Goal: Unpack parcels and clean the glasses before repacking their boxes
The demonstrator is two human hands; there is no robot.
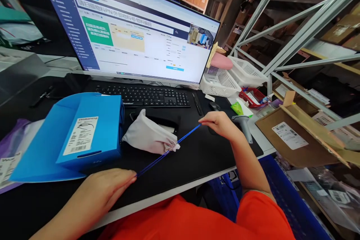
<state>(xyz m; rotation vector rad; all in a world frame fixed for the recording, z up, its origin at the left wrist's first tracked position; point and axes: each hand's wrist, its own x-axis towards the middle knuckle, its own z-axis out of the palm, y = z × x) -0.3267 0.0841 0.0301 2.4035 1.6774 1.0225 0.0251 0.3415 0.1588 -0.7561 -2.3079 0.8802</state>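
Observation:
A white drawstring pouch (149, 135) lies on the black desk mat, its mouth gathered tight. Blue cord (189, 133) runs out of the mouth on both sides, stretched taut. My left hand (109, 187) pinches one end of the cord near the desk's front edge. At the other end, my right hand (218, 124) grips the cord between thumb and fingers, to the right of the pouch. What fills the pouch is hidden. Left of it stands a blue cardboard box (95, 127) with its flap folded out and a white label (81, 135).
Behind the pouch are a black keyboard (146, 96) and a large monitor (126, 37). A mouse (215, 106), a handheld scanner (244, 127) and white baskets (222, 82) stand to the right. Further right, a brown carton (295, 135) sits beside metal shelving (281, 41).

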